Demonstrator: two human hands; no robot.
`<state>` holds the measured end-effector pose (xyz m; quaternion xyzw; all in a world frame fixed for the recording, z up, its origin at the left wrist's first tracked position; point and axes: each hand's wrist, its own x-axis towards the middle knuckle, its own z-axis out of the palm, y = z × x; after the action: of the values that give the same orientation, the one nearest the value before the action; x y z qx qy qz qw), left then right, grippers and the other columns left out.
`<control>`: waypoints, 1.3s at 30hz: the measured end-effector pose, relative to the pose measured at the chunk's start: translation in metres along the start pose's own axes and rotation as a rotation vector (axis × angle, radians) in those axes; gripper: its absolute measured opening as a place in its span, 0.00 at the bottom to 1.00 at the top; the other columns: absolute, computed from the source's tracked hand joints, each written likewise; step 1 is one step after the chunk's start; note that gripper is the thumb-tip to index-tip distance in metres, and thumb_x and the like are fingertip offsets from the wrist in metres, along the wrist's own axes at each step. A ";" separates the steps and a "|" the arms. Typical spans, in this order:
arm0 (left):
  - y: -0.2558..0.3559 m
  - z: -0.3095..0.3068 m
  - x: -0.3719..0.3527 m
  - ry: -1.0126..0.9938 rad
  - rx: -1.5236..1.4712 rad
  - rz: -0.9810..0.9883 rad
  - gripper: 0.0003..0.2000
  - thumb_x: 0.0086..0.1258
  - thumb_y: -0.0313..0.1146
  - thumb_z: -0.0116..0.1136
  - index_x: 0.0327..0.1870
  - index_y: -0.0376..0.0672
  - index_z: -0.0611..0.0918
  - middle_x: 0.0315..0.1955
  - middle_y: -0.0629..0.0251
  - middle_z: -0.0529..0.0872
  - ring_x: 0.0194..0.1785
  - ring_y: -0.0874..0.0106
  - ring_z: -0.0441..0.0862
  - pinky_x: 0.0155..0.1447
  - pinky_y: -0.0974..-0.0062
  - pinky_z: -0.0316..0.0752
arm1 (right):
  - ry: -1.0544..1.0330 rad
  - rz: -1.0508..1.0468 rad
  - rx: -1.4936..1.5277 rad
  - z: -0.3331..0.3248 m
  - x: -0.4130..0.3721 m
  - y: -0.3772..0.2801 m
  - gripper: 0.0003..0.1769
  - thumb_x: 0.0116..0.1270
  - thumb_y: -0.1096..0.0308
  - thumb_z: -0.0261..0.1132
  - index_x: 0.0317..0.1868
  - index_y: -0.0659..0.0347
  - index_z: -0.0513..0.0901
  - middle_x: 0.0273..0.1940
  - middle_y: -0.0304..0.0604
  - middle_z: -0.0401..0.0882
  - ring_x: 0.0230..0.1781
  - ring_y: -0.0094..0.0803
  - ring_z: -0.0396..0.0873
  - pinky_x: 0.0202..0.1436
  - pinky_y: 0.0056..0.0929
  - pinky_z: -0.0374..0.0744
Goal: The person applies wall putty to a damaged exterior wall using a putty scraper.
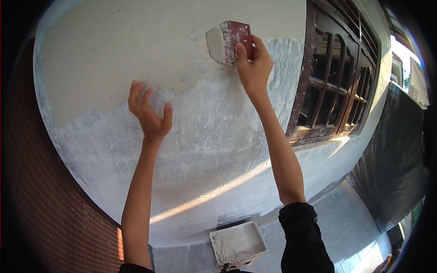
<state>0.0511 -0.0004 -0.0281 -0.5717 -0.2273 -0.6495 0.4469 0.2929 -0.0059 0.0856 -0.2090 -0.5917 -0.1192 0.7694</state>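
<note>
High on the wall, my right hand (256,63) grips a dark red scraper (240,38), its fingers and thumb wrapped round the tool's right side. Pale filler (215,44) covers the scraper's left part, which lies at the wall. My left hand (151,111) is lower and to the left, raised in front of the wall with its fingers apart and nothing in it. A smooth beige coat (114,54) covers the wall's upper part. Below it, the wall surface (195,132) is rough, patchy grey and white.
A dark wooden window (334,77) with glass panes is at the right. On the grey floor (291,236) below stands a tray (239,243) of pale filler. A dark sheet (391,150) hangs at the far right, and a brown woven surface (54,182) runs along the left.
</note>
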 end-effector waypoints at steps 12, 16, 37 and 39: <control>-0.003 0.004 -0.002 0.066 -0.070 -0.012 0.26 0.69 0.45 0.56 0.63 0.42 0.65 0.65 0.52 0.61 0.74 0.51 0.53 0.72 0.50 0.48 | 0.197 0.226 0.031 -0.020 0.012 0.021 0.19 0.64 0.67 0.66 0.52 0.70 0.79 0.34 0.50 0.86 0.31 0.30 0.83 0.37 0.29 0.80; -0.002 0.002 -0.002 0.016 -0.027 -0.010 0.27 0.69 0.45 0.56 0.64 0.42 0.64 0.65 0.52 0.60 0.74 0.50 0.53 0.72 0.49 0.48 | 0.156 0.188 0.251 -0.008 0.014 0.006 0.17 0.65 0.69 0.66 0.52 0.69 0.79 0.33 0.49 0.86 0.31 0.28 0.83 0.39 0.28 0.80; 0.002 0.000 0.001 0.046 -0.004 -0.001 0.28 0.71 0.42 0.55 0.66 0.41 0.60 0.66 0.49 0.60 0.73 0.48 0.55 0.73 0.49 0.51 | -0.062 0.369 0.241 -0.005 0.025 -0.018 0.18 0.64 0.70 0.67 0.53 0.68 0.80 0.33 0.50 0.87 0.29 0.29 0.83 0.34 0.28 0.80; -0.001 0.003 0.001 0.063 -0.042 0.001 0.27 0.71 0.45 0.54 0.64 0.42 0.62 0.65 0.50 0.60 0.73 0.49 0.54 0.73 0.49 0.49 | -0.048 0.302 -0.017 0.010 0.021 -0.018 0.18 0.62 0.69 0.68 0.51 0.67 0.81 0.33 0.55 0.86 0.31 0.42 0.85 0.44 0.35 0.80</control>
<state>0.0519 0.0019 -0.0259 -0.5601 -0.1994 -0.6717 0.4421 0.2823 -0.0163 0.1112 -0.3051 -0.5706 -0.0022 0.7624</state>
